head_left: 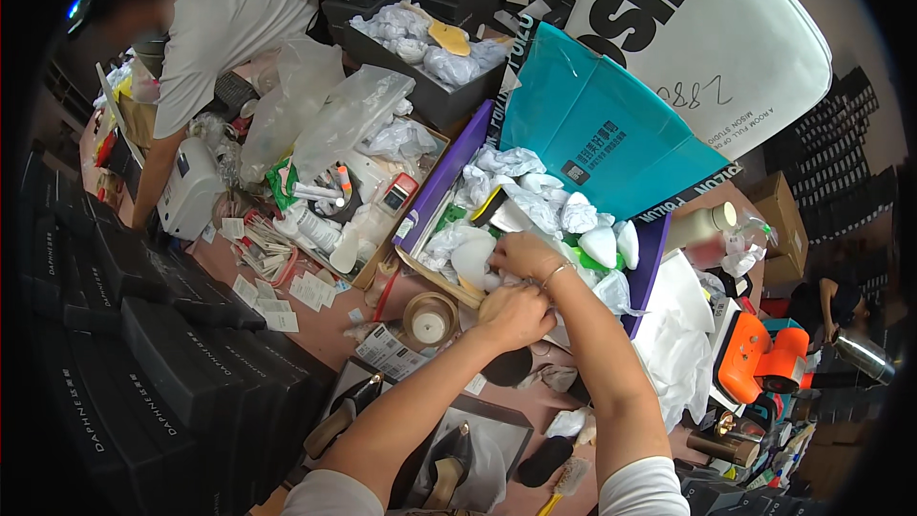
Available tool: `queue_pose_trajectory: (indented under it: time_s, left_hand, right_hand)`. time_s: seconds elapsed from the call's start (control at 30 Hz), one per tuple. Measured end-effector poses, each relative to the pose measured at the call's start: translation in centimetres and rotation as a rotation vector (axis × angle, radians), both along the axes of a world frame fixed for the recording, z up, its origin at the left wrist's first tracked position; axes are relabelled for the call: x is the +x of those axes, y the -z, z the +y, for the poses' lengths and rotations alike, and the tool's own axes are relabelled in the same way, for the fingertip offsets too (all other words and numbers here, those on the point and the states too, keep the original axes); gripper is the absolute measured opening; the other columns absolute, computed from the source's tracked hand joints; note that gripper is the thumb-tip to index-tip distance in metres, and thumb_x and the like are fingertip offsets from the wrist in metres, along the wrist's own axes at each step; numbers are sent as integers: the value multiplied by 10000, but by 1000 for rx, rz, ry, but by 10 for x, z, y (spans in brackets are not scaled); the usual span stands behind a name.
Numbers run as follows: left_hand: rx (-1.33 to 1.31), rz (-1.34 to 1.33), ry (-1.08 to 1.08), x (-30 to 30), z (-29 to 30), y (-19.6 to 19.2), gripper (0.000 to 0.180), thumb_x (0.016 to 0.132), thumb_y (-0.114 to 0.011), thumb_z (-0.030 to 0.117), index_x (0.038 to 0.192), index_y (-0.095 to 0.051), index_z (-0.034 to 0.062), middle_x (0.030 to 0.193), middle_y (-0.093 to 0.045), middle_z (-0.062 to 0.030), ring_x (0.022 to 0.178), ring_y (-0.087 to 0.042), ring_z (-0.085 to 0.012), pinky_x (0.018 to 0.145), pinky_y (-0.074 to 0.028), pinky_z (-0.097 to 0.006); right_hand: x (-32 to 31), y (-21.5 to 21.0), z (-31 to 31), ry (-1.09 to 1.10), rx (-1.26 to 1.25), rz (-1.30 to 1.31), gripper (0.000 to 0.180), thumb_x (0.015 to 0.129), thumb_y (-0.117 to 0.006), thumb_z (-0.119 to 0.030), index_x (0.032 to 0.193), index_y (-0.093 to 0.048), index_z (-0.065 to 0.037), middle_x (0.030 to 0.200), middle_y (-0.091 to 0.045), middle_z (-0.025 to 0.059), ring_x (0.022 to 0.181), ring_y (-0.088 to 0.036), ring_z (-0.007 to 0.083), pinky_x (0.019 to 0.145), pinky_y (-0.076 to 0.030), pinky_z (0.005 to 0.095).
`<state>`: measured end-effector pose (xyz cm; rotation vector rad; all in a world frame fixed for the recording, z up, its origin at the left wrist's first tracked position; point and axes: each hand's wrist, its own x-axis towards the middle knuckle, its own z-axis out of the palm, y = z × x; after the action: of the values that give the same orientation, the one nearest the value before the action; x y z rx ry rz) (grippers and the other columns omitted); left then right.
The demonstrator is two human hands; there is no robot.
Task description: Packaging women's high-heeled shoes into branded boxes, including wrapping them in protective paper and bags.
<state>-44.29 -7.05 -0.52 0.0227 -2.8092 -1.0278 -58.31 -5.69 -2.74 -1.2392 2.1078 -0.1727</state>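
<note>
My left hand (517,314) is closed at the near edge of a purple box (650,272) with a teal flap (602,105). Whatever its fingers grip is hidden. Just beyond it, my right hand (528,256), with a bracelet at the wrist, reaches in over the contents with curled fingers. I cannot make out what it holds. Beside its fingertips lies a white pad (472,256). Crumpled white paper (508,161) and white paper stuffing (599,247) fill the box. A tan strip (441,279) runs along its near side, by my left hand.
A pair of dark pointed shoes (447,454) lies in an open box below my forearms. A tape roll (430,322) is left of my hands. An orange device (755,354) stands right; stacked dark shoeboxes (181,363) line the left. Another person (239,14) works at far left.
</note>
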Motion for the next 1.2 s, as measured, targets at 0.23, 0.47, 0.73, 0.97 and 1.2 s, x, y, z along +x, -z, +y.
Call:
queue_pose_trajectory:
  time_s: [0.23,0.47,0.73,0.97,1.2]
  left_hand:
    - [39,-30,-11,0,0,-3,235,747,-620,244,767,-632,11,781,-635,-166,755,-635,-332,692,-507,-430]
    - [160,-31,-59,3,-6,-6,225,740,-631,253,748,-632,27,758,-645,-184,702,-626,-356,656,-502,-441]
    - [42,64,-59,-1,1,-2,199,775,-604,229,738,-617,34,744,-600,-133,742,-625,-316,683,-503,-431]
    - [167,247,-166,3,-3,-5,110,788,-581,150,781,-574,41,760,-592,-112,724,-610,-316,660,-496,-414]
    - [1228,189,-377,10,5,-35,418,928,-560,317,1232,-475,42,1056,-564,-73,932,-547,-163,766,-465,-312]
  right_hand:
    - [-43,-24,-68,210,-635,401,285,811,-518,-32,1068,-617,39,1027,-629,225,900,-625,370,793,-509,422]
    - [-51,15,-94,227,-75,470,360,874,-455,-96,1222,-540,-62,1188,-568,192,1014,-622,343,838,-518,424]
    - [-50,7,-5,259,-453,358,212,819,-595,-86,1018,-649,-40,917,-670,158,786,-661,294,686,-520,375]
    - [14,-69,54,684,-836,-352,268,857,-647,-96,1121,-638,-51,675,-590,12,509,-495,52,481,-403,214]
    - [85,-80,126,823,-916,-573,226,871,-624,-84,1092,-609,-39,638,-537,-37,515,-478,28,441,-336,182]
